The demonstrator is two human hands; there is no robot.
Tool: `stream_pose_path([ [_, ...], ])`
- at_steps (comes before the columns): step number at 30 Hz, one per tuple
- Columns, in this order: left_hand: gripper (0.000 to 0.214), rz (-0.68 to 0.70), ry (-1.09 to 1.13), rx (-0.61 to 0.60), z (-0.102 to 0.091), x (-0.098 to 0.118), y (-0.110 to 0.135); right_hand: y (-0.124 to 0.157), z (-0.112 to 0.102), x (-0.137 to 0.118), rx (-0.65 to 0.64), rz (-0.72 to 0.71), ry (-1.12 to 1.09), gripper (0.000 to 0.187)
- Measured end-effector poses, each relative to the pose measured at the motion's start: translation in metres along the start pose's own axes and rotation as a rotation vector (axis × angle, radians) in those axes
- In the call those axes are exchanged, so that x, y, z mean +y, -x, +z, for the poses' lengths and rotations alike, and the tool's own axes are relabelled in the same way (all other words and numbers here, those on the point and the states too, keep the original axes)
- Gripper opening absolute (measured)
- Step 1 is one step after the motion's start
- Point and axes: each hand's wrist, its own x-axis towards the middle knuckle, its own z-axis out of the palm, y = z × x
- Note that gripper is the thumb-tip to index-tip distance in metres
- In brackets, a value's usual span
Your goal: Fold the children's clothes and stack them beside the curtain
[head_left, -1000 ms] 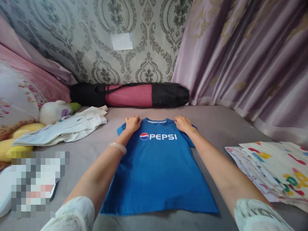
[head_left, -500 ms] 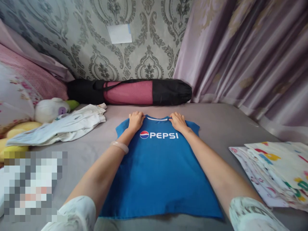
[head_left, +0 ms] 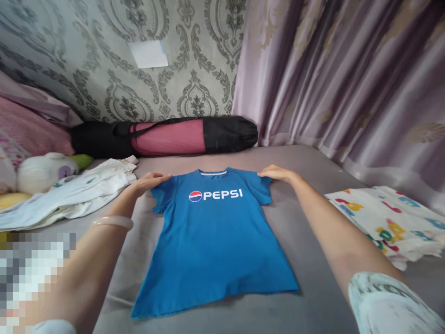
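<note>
A blue T-shirt (head_left: 217, 241) with a white PEPSI print and round logo lies spread face up on the grey bed sheet, its neckline toward the wall. At its left sleeve's upper edge, my left hand (head_left: 149, 182) grips the cloth with its fingers along the shoulder. My right hand (head_left: 278, 173) pinches the top of the opposite sleeve between thumb and fingers. The shirt's lower hem slants, the left corner nearer to me. Both sleeves hang out to the sides, slightly creased.
Folded clothes with a colourful print (head_left: 392, 218) lie at the right. Light-coloured garments (head_left: 79, 195) and a white plush toy (head_left: 45, 171) are at the left. A rolled mat in a black and pink bag (head_left: 168, 137) lies along the wall, beside a purple curtain (head_left: 306, 69).
Both hands have moved outward from the neckline to the sleeve tops. The sleeves are spread wider, and the shirt's hem now slants. The view has shifted to the right.
</note>
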Motion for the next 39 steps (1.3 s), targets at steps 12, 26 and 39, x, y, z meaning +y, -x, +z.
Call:
stream_pose_path([
  [12,0.021,-0.102,0.356,-0.044,0.003,-0.004,0.038,0.035,0.018,-0.012,0.217,0.16,-0.209,0.025],
  [26,0.036,0.019,-0.431,0.395,0.053,-0.008,0.048,0.055,0.047,-0.029,0.445,0.186,0.319,0.041],
  [39,0.029,0.013,0.037,0.358,0.023,-0.026,0.031,0.044,0.038,-0.04,0.481,0.186,0.453,0.041],
])
